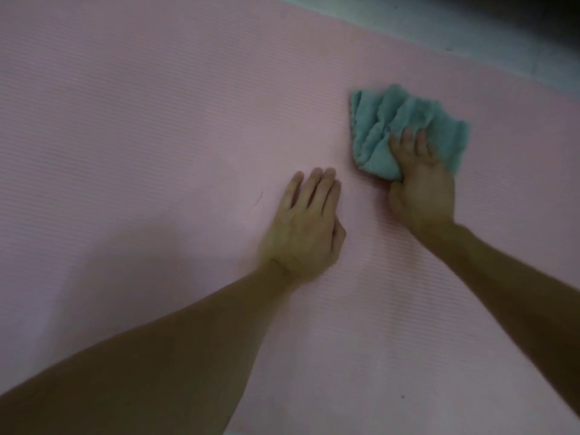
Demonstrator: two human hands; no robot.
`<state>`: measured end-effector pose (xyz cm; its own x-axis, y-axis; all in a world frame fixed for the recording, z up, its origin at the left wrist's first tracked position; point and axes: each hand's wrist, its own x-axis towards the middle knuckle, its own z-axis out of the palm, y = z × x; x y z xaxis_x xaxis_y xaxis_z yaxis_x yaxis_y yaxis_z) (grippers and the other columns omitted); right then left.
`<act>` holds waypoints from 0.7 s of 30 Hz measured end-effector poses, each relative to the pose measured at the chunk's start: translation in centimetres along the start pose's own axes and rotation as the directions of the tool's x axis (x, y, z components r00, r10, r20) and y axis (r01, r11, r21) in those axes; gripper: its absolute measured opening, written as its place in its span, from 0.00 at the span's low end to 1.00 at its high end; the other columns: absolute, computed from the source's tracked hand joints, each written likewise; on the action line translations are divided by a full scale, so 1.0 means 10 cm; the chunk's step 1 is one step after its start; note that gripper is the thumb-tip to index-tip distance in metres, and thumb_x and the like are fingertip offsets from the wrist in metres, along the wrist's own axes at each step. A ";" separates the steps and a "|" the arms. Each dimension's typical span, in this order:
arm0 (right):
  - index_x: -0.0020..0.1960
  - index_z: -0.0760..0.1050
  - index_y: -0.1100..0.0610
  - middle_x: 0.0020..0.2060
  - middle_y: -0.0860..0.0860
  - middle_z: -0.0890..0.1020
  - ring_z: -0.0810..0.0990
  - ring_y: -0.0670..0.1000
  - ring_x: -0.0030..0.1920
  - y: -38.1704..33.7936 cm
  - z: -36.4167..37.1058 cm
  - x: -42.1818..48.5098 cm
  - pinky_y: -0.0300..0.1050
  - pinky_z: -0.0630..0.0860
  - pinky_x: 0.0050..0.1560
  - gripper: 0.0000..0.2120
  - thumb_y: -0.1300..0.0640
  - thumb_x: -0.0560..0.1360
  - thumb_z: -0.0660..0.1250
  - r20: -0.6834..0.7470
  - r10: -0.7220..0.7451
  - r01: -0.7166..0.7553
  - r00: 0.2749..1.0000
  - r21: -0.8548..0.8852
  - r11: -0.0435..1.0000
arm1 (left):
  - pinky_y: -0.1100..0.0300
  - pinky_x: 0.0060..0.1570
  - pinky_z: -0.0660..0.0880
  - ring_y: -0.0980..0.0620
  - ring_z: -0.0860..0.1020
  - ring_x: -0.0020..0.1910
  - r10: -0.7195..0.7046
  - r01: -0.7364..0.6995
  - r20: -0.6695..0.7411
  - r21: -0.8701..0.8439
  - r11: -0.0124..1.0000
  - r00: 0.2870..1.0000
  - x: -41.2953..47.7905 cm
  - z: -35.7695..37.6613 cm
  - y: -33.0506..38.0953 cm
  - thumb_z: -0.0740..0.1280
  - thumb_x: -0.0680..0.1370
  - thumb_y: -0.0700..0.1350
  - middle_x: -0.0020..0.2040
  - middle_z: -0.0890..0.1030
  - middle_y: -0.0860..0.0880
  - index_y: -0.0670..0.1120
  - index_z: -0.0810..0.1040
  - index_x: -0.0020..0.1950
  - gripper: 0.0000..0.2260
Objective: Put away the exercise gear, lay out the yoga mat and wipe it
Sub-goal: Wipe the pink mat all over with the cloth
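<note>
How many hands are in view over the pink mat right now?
2. The left hand lies flat on the pink mat near the middle. The right hand holds the teal cloth down on the mat, farther right. None looks hidden.

From my remote seat, I see a pink yoga mat filling the head view, laid flat on a pale floor that shows at upper right. The left hand rests flat on the mat, fingers straight and together. Just beside it, the right hand grips a bunched teal cloth and presses it to the mat.
</note>
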<state>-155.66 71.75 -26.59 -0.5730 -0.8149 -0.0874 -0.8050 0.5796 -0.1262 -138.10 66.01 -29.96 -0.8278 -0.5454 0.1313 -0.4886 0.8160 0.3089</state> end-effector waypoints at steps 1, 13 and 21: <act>0.73 0.65 0.62 0.72 0.63 0.66 0.63 0.65 0.72 -0.03 0.05 -0.17 0.59 0.63 0.71 0.33 0.69 0.67 0.59 -0.029 -0.023 0.024 0.999 0.006 1.000 | 0.42 0.72 0.60 0.41 0.68 0.72 0.000 0.000 -0.003 -0.002 1.000 1.000 -0.01 -0.01 0.01 0.57 0.77 0.46 0.71 0.72 0.39 0.36 0.71 0.70 0.24; 0.69 0.70 0.61 0.67 0.60 0.73 0.70 0.63 0.68 -0.43 0.21 -1.60 0.57 0.67 0.69 0.27 0.67 0.70 0.60 -0.037 -0.028 0.030 0.999 0.047 0.998 | 0.44 0.75 0.56 0.40 0.63 0.74 0.031 -0.046 0.110 0.138 0.989 0.993 0.00 -0.02 -0.01 0.51 0.80 0.48 0.74 0.66 0.40 0.36 0.63 0.75 0.26; 0.70 0.70 0.62 0.68 0.61 0.72 0.69 0.63 0.70 -0.63 0.25 -2.28 0.59 0.67 0.69 0.28 0.65 0.70 0.52 0.007 -0.049 0.049 0.999 0.058 0.997 | 0.46 0.76 0.54 0.42 0.62 0.75 0.010 -0.020 0.094 0.110 0.994 0.996 -0.03 -0.05 0.02 0.52 0.79 0.45 0.75 0.65 0.40 0.37 0.65 0.74 0.24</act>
<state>-137.15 86.72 -26.28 -0.5316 -0.8424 -0.0882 -0.8217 0.5382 -0.1874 -137.80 66.24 -29.51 -0.8546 -0.5172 0.0454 -0.4994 0.8427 0.2010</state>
